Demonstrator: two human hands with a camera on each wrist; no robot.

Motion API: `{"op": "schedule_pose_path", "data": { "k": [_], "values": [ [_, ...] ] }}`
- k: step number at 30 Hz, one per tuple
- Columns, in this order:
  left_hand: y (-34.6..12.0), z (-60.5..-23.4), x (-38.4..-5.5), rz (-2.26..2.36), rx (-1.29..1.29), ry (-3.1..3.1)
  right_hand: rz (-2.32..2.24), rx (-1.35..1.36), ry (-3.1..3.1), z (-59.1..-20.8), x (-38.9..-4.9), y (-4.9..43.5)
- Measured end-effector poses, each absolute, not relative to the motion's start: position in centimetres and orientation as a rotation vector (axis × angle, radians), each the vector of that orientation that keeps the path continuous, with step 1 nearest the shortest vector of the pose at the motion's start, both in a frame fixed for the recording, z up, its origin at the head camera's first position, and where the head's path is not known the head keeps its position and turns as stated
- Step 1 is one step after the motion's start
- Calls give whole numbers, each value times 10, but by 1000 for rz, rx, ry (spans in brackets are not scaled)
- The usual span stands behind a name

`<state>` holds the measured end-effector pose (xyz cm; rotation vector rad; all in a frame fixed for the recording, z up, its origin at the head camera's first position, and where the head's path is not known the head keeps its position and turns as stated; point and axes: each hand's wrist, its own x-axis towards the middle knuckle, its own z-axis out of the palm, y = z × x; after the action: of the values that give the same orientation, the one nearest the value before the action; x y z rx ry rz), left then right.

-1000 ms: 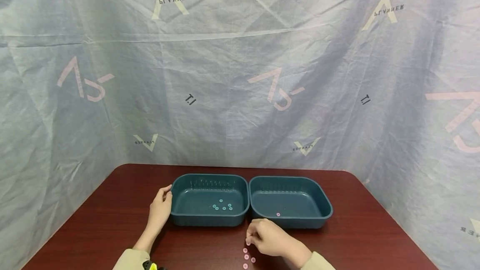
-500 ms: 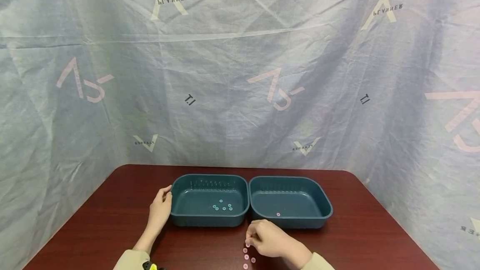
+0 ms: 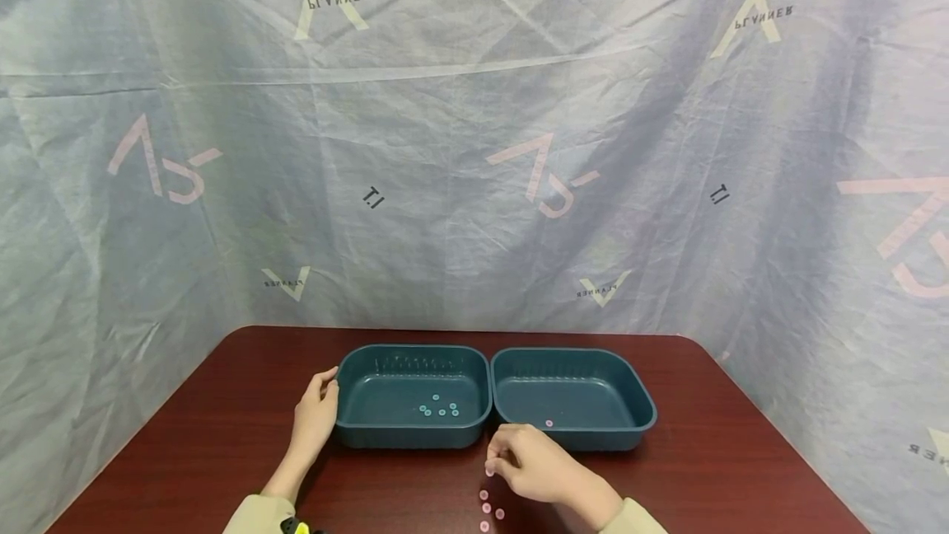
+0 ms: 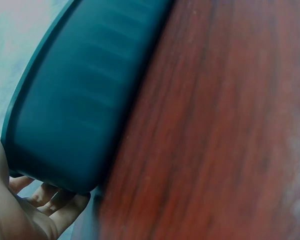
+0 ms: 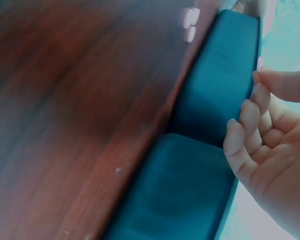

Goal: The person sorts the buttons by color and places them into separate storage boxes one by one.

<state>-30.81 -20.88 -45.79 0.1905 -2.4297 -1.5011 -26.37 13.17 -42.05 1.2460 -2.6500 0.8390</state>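
My right hand (image 3: 532, 464) pinches a small round pink button (image 5: 260, 63) between thumb and fingertips, just above the table in front of the trays. Below it, several pink buttons (image 3: 486, 508) lie loosely grouped on the table. My left hand (image 3: 315, 419) holds the left end of the left blue-green tray (image 3: 411, 437); its fingers (image 4: 70, 212) bend against the outer end wall. Several light-blue buttons (image 3: 442, 412) lie in this tray. Beside it, the right blue-green tray (image 3: 600, 440) has one pink button (image 3: 549, 423) near its front wall.
Both trays stand side by side on the dark red wooden table (image 3: 185, 443), their ends touching or nearly so. A pale printed cloth (image 3: 445, 254) hangs behind and along both sides of the table.
My right hand has lifted slightly off the table, and the pink button in its fingertips has risen away from the others. The left hand has stayed at the left tray's end.
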Motion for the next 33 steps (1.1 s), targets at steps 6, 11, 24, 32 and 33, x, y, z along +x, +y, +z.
{"op": "schedule_pose_path", "data": {
  "k": [6,11,24,32,33],
  "values": [
    [-210,-458,-307,-1506,185,-2428,913,1182,-2659,-414,-264,134],
    [-209,-458,-307,-1503,188,-2424,936,1157,-2628,-405,-264,136],
    [-209,-458,-307,-1515,189,-2428,918,1048,-2588,-398,-267,139],
    [-208,-457,-307,-1500,186,-2430,907,958,-2551,-395,-268,140],
    [-208,-457,-307,-1503,189,-2429,915,952,-2543,-395,-268,140]
  ]
}}
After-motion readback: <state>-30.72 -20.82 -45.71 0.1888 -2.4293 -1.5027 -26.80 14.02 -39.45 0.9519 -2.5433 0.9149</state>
